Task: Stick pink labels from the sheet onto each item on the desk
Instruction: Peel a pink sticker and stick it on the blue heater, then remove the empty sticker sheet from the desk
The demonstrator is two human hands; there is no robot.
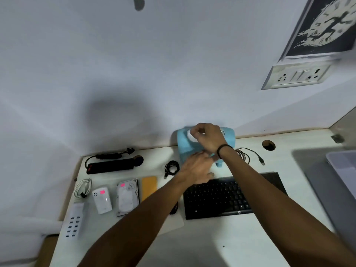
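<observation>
Your white desk (212,241) butts against a pale wall, which carries a switch-and-socket plate (295,77) and a dark poster (325,26) over the right end. Starting at the left edge, a white multi-port charger (74,221) lies near the front, with a coiled white cable (83,186) behind it and a black power strip (109,166) toward the back left corner. Next come a white adapter (101,199) and a hard drive (127,196), each already wearing a pink label on its far end, both lying with their long axes running front to back. An orange case (149,187) sits just beside the drive, and a coiled black cable (171,168) lies behind it. At the middle of the back edge stands the light blue device (185,144), upright against the wall. Your left hand (196,168) reaches to its lower front with fingers together; what it holds is hidden. Your right hand (207,136), with a black band at the wrist, curls over the device's top, fingers pinched at the white round part. Both forearms cross over the black keyboard (227,197), whose long axis runs left to right. A black USB cable (250,154) lies beside the device, a round cable hole (268,145) is farther right, and a grey laptop (342,182) sits at the right edge.
</observation>
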